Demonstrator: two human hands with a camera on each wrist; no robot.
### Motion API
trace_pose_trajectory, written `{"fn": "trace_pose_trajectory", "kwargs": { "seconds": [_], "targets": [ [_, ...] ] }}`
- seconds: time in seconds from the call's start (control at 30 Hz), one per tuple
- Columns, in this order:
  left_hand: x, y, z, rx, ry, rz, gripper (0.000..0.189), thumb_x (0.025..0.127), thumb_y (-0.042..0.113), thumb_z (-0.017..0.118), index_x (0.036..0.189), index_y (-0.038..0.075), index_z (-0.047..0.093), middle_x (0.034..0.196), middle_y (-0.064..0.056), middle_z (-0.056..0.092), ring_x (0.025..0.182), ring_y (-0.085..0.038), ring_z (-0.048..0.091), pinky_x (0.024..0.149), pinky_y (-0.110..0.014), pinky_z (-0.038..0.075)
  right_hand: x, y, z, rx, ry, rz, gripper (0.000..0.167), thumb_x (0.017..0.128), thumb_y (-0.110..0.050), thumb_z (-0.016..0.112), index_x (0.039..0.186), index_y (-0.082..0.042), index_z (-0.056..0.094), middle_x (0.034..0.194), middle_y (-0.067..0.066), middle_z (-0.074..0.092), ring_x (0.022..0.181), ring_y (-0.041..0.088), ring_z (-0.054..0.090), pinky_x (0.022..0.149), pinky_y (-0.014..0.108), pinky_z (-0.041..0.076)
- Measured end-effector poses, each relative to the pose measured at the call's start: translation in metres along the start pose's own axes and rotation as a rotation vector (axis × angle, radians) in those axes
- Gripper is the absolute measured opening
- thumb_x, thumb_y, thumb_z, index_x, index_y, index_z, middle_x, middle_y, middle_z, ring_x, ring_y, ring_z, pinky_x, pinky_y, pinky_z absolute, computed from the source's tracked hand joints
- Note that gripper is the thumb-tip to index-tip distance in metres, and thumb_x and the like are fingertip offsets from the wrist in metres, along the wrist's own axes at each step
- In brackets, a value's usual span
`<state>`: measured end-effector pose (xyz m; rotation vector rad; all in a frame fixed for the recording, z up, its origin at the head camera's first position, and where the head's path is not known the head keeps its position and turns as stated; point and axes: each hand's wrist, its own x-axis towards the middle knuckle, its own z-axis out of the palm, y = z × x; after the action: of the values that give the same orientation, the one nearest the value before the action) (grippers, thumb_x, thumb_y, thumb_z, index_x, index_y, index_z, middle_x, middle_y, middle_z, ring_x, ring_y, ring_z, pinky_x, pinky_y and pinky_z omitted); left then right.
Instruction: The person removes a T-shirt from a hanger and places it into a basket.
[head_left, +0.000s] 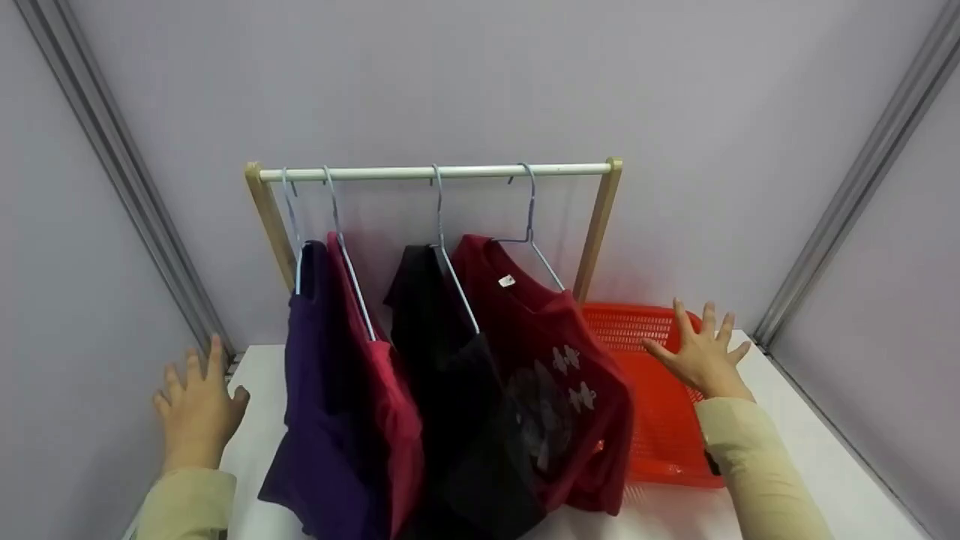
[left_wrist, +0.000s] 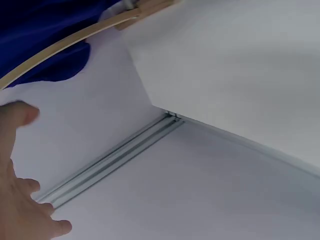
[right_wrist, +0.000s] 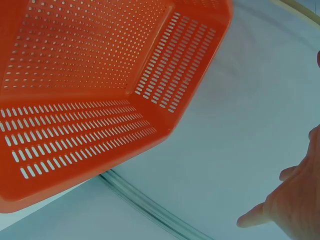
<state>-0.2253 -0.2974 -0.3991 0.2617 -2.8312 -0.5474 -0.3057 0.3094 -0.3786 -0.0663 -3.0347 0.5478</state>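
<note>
Both hands are raised with fingers spread and hold nothing. My left hand (head_left: 196, 412) is left of the clothes rack, nearest a purple shirt (head_left: 322, 442). Over the red basket (head_left: 645, 472), at its right side, my right hand (head_left: 705, 360) appears in the head view. Four garments hang on wire hangers from the rack's white rail (head_left: 390, 173): the purple one, a pink shirt (head_left: 401, 405), a black shirt (head_left: 457, 420) and a dark red shirt (head_left: 555, 322) with pale prints. In the right wrist view the basket's slotted wall (right_wrist: 75, 135) shows beside the hand.
The rack's wooden posts (head_left: 598, 232) stand on a white table (head_left: 259, 375). Pale walls (head_left: 450, 82) enclose the back and both sides, with metal corner strips (head_left: 862, 165). The dark red shirt overlaps the basket's left part in the head view.
</note>
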Motion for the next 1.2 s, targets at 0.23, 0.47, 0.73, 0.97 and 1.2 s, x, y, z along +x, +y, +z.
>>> {"fn": "trace_pose_trajectory", "kwargs": {
  "seconds": [0.23,0.47,0.73,0.97,1.2],
  "targets": [
    [0.008,0.016,-0.031,-0.133,0.068,-0.085,0.062,0.093,0.009,0.04,0.148,-0.006,0.017,0.143,-0.04,0.027,0.129,-0.06,0.025,0.105,-0.07,0.023,-0.002,0.002,-0.003,0.017,-0.008,0.016,0.097,0.087,-0.07,0.044,0.153,-0.011,0.004,0.151,0.039,-0.011,0.133,0.065,-0.017,0.095,0.084,-0.007],
    [0.009,0.036,-0.062,-0.209,0.18,-0.109,0.053,0.093,0.007,0.037,0.144,-0.008,0.031,0.131,-0.038,0.044,0.094,-0.046,0.049,0.076,-0.053,0.045,-0.001,0.007,-0.001,0.058,0.001,0.023,0.101,0.083,-0.075,0.045,0.151,-0.008,0.013,0.151,0.039,-0.004,0.134,0.065,-0.012,0.097,0.083,-0.005],
    [0.007,0.083,-0.085,-0.416,0.428,-0.065,0.043,0.093,0.002,0.037,0.134,-0.005,0.047,0.132,-0.025,0.054,0.114,-0.042,0.051,0.088,-0.05,0.044,-0.001,0.005,-0.005,0.055,-0.026,0.027,0.086,0.092,-0.056,0.048,0.149,-0.001,0.015,0.148,0.041,0.006,0.134,0.066,-0.002,0.101,0.081,0.004],
    [-0.002,0.154,-0.083,-0.586,0.7,0.134,0.029,0.086,-0.007,0.042,0.109,-0.008,0.061,0.104,-0.022,0.063,0.097,-0.033,0.056,0.08,-0.033,0.039,0.003,-0.01,-0.014,0.118,0.025,0.004,0.065,0.098,-0.031,0.045,0.135,0.021,0.031,0.135,0.045,0.034,0.128,0.058,0.032,0.106,0.065,0.028],
    [-0.029,0.237,-0.062,-0.684,0.521,0.346,0.032,0.083,-0.007,0.048,0.11,-0.003,0.064,0.103,-0.018,0.063,0.093,-0.027,0.057,0.083,-0.035,0.047,0.01,-0.035,-0.016,0.297,-0.035,0.014,0.063,0.101,-0.032,0.039,0.139,0.017,0.03,0.142,0.039,0.034,0.132,0.051,0.033,0.11,0.058,0.031]
  ]
}}
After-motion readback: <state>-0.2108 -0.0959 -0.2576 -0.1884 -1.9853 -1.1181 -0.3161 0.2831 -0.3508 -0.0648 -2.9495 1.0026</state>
